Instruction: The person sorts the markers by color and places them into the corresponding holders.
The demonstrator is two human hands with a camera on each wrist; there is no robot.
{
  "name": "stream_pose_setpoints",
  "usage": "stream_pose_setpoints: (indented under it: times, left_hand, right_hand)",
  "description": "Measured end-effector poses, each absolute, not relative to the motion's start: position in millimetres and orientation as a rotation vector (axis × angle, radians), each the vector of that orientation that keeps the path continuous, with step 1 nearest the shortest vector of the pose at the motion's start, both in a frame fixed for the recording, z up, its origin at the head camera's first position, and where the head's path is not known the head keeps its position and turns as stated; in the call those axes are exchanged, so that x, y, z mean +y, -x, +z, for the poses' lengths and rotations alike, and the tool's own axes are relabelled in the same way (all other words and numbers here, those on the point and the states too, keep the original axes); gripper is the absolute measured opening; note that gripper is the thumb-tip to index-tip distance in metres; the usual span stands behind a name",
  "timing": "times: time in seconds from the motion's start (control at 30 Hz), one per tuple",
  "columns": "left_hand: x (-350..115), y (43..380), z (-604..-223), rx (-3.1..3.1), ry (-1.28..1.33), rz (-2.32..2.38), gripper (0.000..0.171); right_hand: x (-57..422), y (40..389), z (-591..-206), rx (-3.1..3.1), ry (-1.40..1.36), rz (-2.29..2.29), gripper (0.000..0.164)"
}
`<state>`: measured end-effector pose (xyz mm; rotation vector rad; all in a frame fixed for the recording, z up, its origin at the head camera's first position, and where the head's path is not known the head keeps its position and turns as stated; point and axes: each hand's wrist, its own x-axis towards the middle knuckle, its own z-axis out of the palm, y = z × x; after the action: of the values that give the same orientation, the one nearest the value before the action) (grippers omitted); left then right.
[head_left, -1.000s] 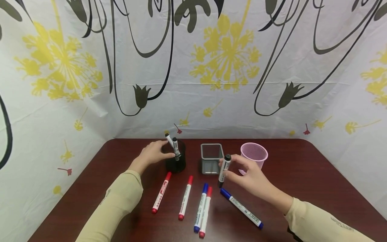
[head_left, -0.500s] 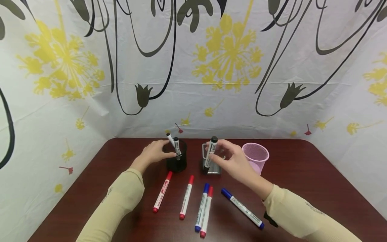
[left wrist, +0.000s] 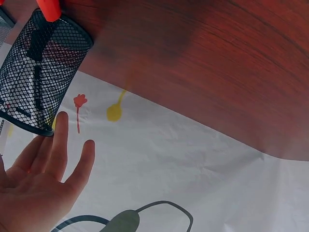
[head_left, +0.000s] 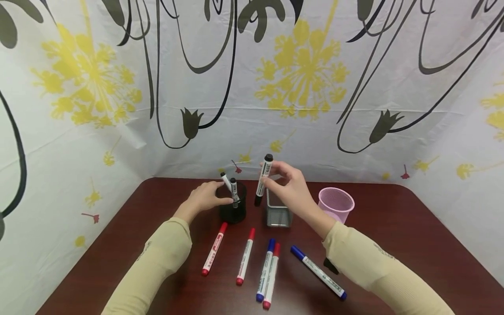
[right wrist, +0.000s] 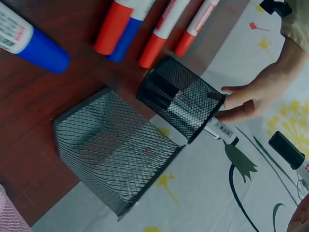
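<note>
My left hand [head_left: 204,197] holds the rim of a round black mesh pen cup [head_left: 232,214], thumb at the front and fingers at the far left. Two white markers with black ends [head_left: 234,190] lean inside that cup. Between the thumb and fingers of my right hand [head_left: 290,188], a white whiteboard marker [head_left: 264,177] with black ends is pinched, tilted slightly. It hangs above the table between the black cup and a square grey mesh pen holder [head_left: 279,216]. My right hand partly hides the square holder's opening; the right wrist view shows its mesh side [right wrist: 116,145].
A pink mesh cup [head_left: 336,201] stands at the right, partly behind my right forearm. Before the cups lie red markers [head_left: 214,249] [head_left: 246,258], a blue and a red marker side by side [head_left: 265,271], and a slanted blue marker [head_left: 319,273]. A patterned cloth hangs behind the table.
My right hand has carried the black-ended marker leftwards and up, from in front of the square holder, past it, toward the black cup. My left hand stays at the cup's rim.
</note>
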<state>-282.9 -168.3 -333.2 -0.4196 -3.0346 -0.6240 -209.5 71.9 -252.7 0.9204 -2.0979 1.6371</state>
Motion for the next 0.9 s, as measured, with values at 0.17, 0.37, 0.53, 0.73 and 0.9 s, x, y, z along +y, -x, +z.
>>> stream_pose_setpoints:
  times: [0.17, 0.37, 0.53, 0.73, 0.9]
  left_hand:
    - [-167.2, 283.2, -331.9, -3.040, 0.411, -0.627, 0.079]
    - [-167.2, 285.5, -333.7, -3.054, 0.393, -0.624, 0.073]
    - [-166.7, 285.9, -333.9, -3.068, 0.379, -0.612, 0.074]
    - [-166.5, 284.7, -333.8, -3.081, 0.353, -0.629, 0.074]
    - [-167.0, 285.5, -333.6, -3.077, 0.363, -0.619, 0.074]
  right_hand:
    - [62.9, 216.9, -244.8, -2.072, -0.893, 1.650, 0.027]
    - [53.3, 230.3, -241.2, -2.078, -0.857, 1.640, 0.028]
    - [49.6, 254.0, -253.2, -2.089, -0.853, 1.618, 0.029]
    - [41.4, 270.2, -258.7, -2.094, -0.822, 1.610, 0.031]
    - [33.9, 279.3, -257.1, -2.117, -0.789, 1.601, 0.032]
